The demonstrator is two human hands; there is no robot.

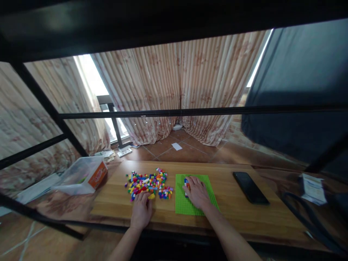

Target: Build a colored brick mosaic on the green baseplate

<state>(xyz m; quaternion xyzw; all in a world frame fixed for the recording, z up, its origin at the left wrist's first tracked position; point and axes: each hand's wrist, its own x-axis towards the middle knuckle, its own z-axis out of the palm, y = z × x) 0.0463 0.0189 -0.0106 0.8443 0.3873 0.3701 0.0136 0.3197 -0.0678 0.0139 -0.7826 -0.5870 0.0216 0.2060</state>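
A loose pile of small, many-coloured toy bricks (152,181) lies on the left half of the wooden table. My left hand (141,210) rests at the pile's near edge, fingertips among the bricks and thumb a little apart; I make out nothing held in it. Right of the pile lies a bright green studded baseplate (181,204). On its left part stands a short row of joined bricks (186,185), blue, white and red among them. My right hand (198,193) lies over the plate, its thumb and fingers around this row, partly hiding it.
A black phone (250,187) lies at the right of the wooden table (228,217). Beyond the left edge stands a clear plastic box (78,177) with an orange label. A dark metal bar (163,113) crosses in front of the curtains (152,79). A strap loops at lower right.
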